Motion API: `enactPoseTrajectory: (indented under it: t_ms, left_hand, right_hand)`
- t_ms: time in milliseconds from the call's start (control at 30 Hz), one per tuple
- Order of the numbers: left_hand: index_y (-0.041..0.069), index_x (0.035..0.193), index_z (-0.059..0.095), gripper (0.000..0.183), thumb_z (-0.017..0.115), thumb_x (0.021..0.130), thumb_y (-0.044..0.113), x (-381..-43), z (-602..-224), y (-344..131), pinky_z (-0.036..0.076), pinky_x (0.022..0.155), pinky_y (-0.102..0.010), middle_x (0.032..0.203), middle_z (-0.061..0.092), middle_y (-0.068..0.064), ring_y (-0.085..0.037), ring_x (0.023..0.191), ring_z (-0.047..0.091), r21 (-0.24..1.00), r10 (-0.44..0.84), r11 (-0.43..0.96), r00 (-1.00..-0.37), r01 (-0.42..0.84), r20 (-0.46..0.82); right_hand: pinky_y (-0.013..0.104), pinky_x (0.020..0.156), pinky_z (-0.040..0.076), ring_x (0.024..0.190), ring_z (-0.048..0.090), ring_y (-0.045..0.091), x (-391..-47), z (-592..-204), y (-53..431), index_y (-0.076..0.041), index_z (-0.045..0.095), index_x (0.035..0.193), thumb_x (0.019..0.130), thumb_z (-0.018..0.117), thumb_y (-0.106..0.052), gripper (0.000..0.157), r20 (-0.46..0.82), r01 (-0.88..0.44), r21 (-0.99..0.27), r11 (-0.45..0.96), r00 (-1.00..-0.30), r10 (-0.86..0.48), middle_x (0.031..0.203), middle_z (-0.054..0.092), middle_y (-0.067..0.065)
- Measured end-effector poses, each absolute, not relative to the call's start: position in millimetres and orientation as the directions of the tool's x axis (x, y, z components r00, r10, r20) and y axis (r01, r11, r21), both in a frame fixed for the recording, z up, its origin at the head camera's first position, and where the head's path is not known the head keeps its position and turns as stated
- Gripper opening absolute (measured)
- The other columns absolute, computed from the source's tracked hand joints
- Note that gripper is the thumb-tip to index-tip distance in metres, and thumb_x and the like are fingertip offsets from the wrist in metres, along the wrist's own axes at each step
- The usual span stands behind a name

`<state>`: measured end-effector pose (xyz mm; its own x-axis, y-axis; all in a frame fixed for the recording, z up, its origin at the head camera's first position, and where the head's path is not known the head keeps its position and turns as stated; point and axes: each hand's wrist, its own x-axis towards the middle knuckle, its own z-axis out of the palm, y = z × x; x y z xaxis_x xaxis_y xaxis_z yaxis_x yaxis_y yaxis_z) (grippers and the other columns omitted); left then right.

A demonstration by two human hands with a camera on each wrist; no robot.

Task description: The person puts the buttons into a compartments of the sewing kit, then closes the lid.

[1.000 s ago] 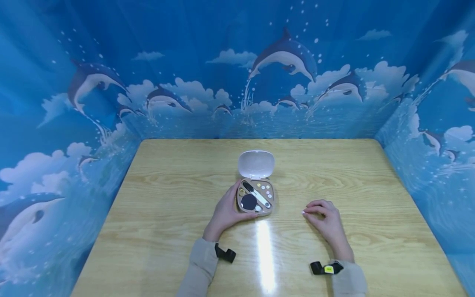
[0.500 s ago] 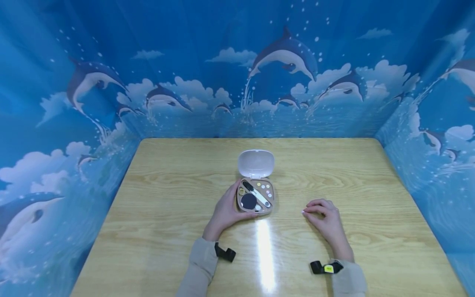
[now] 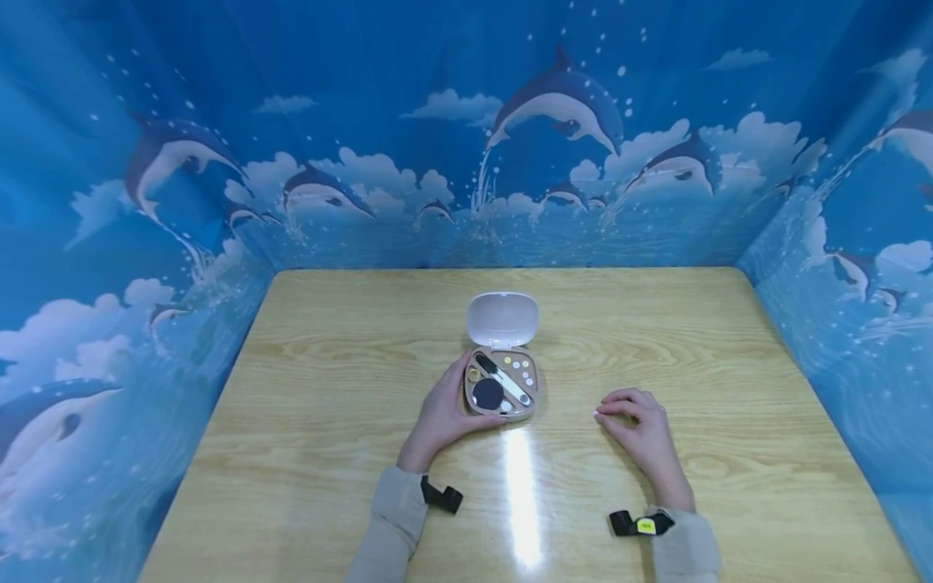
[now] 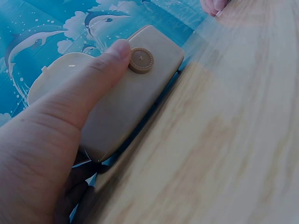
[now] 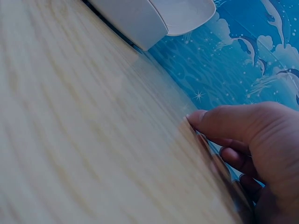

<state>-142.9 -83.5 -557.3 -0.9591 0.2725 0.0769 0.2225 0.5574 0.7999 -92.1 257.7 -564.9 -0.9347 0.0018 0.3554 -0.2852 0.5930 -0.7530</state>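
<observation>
My left hand (image 3: 440,417) grips a beige sewing kit box (image 3: 535,397) that stands with its lid (image 3: 503,320) raised at the back. In the left wrist view the thumb (image 4: 105,63) presses the box's front side beside a round ribbed knob (image 4: 141,60). Inside the box lie a black disc (image 3: 487,394), a white tool with a dark end (image 3: 512,387) and several small buttons (image 3: 516,364). To the right of the box, my right hand (image 3: 641,429) pinches a tiny white piece (image 3: 596,414) between thumb and forefinger, low over the table; its kind is too small to tell.
The wood-grain table (image 3: 328,348) carries a bright strip of reflected light in front of the box. A blue dolphin-print curtain (image 3: 364,121) encloses the back and both sides. Each wrist wears a small black camera (image 3: 442,495).
</observation>
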Motion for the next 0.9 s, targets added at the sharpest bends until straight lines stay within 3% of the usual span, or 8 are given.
enactPoseTrajectory:
  t_ms: [567, 900]
  left_hand:
    - [0.02, 0.159, 0.022, 0.129, 0.084, 0.057, 0.07, -143.5, -557.3, -83.5, 0.032, 0.115, -0.05, 0.16, 0.03, -0.002, -0.025, 0.143, 0.033, 0.795, 0.276, 0.564, -0.958, 0.222, 0.071]
    - [0.021, 0.159, 0.022, 0.129, 0.084, 0.057, 0.07, -143.0, -556.7, -83.6, 0.031, 0.115, -0.05, 0.161, 0.03, -0.001, -0.024, 0.143, 0.033, 0.797, 0.277, 0.562, -0.958, 0.22, 0.069]
  right_hand:
    - [0.027, 0.084, 0.035, 0.091, 0.052, 0.013, -92.0, -564.2, 257.3, -0.009, 0.078, 0.081, 0.069, 0.086, 0.007, 0.021, 0.414, -0.348, -0.732, 0.586, -0.91, -0.023, 0.093, 0.068, 0.005]
    - [0.032, 0.084, 0.034, 0.09, 0.053, 0.013, -92.1, -563.4, 255.7, -0.011, 0.078, 0.077, 0.068, 0.087, 0.005, 0.021, 0.409, -0.333, -0.726, 0.602, -0.912, -0.011, 0.091, 0.069, 0.002]
